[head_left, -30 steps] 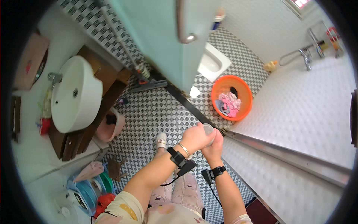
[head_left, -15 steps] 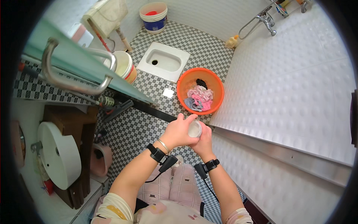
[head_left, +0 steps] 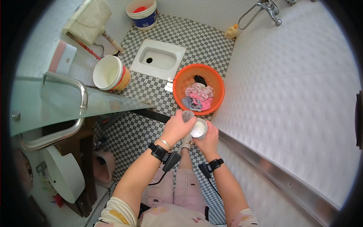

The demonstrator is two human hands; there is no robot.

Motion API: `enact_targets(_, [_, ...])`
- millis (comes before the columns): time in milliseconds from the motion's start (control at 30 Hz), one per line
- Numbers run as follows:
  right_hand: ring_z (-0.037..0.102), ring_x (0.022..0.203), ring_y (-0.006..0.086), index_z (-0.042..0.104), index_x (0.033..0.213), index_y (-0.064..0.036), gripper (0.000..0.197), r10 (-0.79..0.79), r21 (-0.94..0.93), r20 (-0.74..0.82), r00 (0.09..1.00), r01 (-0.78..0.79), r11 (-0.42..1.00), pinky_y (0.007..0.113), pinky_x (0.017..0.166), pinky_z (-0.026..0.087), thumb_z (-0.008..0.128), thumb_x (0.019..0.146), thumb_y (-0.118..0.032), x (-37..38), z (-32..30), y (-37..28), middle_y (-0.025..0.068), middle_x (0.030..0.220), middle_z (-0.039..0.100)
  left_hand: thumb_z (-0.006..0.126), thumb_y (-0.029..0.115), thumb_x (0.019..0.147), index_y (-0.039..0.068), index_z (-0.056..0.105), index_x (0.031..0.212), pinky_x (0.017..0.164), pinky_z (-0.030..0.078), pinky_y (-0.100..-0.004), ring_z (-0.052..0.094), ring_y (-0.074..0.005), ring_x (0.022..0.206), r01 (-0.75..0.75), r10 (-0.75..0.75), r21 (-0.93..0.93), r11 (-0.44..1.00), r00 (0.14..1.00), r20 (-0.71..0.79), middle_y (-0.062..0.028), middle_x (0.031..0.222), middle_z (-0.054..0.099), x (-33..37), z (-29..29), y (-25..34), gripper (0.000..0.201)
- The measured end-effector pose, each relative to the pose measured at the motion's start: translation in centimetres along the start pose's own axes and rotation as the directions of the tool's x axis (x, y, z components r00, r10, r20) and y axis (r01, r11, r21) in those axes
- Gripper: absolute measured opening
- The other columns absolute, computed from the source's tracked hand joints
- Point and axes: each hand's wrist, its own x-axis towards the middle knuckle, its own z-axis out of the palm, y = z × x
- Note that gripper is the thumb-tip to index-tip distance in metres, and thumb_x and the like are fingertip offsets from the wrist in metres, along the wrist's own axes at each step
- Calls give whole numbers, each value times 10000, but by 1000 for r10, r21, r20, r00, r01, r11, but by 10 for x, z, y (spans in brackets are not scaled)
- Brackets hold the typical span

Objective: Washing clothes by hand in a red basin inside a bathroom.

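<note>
My right hand [head_left: 209,140] grips a small clear tub [head_left: 199,129] with white powder inside. Pinched in my left hand [head_left: 177,126] is a clear round lid [head_left: 187,115], tilted and held apart from the tub's mouth. Just beyond both hands, an orange basin [head_left: 179,94] stands on the tiled floor. Inside it lie pink clothes [head_left: 202,94], a grey cloth [head_left: 191,104] and a black item [head_left: 199,80].
A squat toilet [head_left: 177,53] is set in the floor beyond the basin. A white bucket [head_left: 107,72] and a blue-and-white bucket [head_left: 145,20] stand to the left. The glass door [head_left: 56,108] juts in at left; a white wall [head_left: 295,79] runs along the right.
My left hand has lifted the lid off the tub and moved it slightly left, baring the powder. My view has shifted forward, and the glass door appears swung wider.
</note>
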Motion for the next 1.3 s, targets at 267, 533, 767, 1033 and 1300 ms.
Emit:
enact_targets(267, [509,1073,398,450,1242,-16,779,208,171,-138,968,-184,968,467,938,407,814,574,-182,34,-6,54,191,1125,579,658,529,771,-44,498,1155,823,516,-434,640,-408,954,56,-59,-33,998,993,-98,-282,1014,636,32,8,8,707])
enact_targets(533, [509,1066,399,457,1232,-21,765,313,56,-32,949,-311,949,467,930,409,808,571,-177,56,1,71,186,1118,582,690,510,753,-9,457,1219,836,509,-421,587,-417,1018,-29,29,-6,1000,998,-56,-271,1039,616,53,38,9,735])
enact_targets(767, [499,1093,403,448,1242,-9,767,352,47,-101,931,-349,936,478,940,406,807,588,-187,62,0,86,195,1143,572,692,511,760,-14,378,1349,922,471,-424,561,-419,1089,34,-33,-14,999,998,47,-317,1189,534,56,27,28,849])
enact_targets(1033, [574,1026,388,454,1222,54,801,358,-32,-101,928,-363,931,453,895,459,835,563,-194,58,0,104,222,1099,598,703,521,744,-4,367,1360,930,465,-431,546,-428,1107,69,-69,7,998,998,5,-330,1176,521,58,33,12,876])
enact_targets(1300, [518,1061,426,440,1241,3,789,418,57,-39,907,-416,908,488,913,415,802,575,-215,75,4,99,219,1126,576,699,521,744,13,348,1380,921,467,-428,551,-442,1086,118,-119,33,992,993,18,-335,1181,507,56,30,9,887])
